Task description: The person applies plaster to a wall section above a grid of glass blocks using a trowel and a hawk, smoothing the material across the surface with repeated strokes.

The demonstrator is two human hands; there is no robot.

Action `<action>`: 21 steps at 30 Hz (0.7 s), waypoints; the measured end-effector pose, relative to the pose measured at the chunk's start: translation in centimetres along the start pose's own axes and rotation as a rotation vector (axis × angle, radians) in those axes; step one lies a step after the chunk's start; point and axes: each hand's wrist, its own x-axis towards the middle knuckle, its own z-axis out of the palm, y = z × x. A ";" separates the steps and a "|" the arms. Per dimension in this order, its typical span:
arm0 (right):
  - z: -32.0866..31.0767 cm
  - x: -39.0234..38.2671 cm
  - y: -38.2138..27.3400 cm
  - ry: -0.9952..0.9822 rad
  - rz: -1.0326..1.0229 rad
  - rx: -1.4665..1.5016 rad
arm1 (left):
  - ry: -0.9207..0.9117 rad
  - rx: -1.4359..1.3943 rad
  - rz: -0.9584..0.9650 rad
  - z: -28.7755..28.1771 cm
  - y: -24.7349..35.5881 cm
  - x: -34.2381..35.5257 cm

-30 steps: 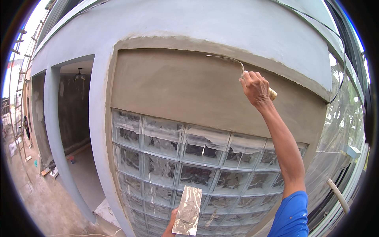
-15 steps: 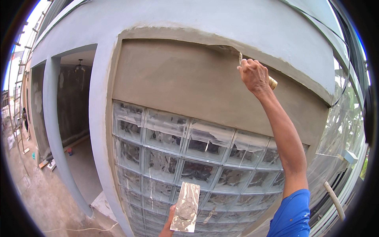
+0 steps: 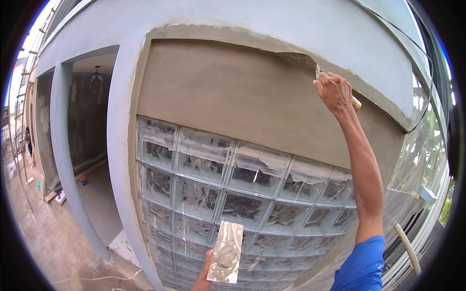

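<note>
My right hand [image 3: 335, 92] grips a trowel by its pale handle [image 3: 357, 103], with the blade [image 3: 298, 56] raised against the upper edge of a recessed grey plastered band [image 3: 218, 87]. Low in the middle, my left hand [image 3: 208, 259] holds a rectangular metal board [image 3: 225, 242] smeared with grey plaster, in front of a wall of glass blocks [image 3: 204, 199]. White smears and drips mark the blocks. The grey band sits above them, framed by pale painted wall [image 3: 218, 14].
A doorway [image 3: 90, 126] with a pale column [image 3: 68, 121] opens at the left, beside rough ground with loose boards [image 3: 53, 196] and scaffolding [image 3: 17, 155] with a small, indistinct figure near it. At the right are plastic sheeting [image 3: 412, 155], a cable and a pale pipe [image 3: 407, 247].
My right hand has moved rightward and slightly up with the trowel along the band's top edge. The wall shows higher in the picture as the view shifted; the board stays low in the middle.
</note>
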 end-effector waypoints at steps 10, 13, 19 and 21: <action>-1.4 1.8 1.3 -0.298 0.126 0.634 | -0.066 -0.201 -0.061 -2.1 -1.3 1.2; -1.2 2.7 0.6 -0.339 0.123 0.736 | -0.004 -0.070 -0.021 -0.6 -0.8 0.7; -1.0 4.3 -0.2 -0.414 0.157 0.819 | -0.084 -0.296 -0.049 -3.4 -2.0 1.7; -0.5 4.6 0.1 -0.430 0.176 0.833 | -0.093 -0.322 -0.056 -3.0 -1.8 1.6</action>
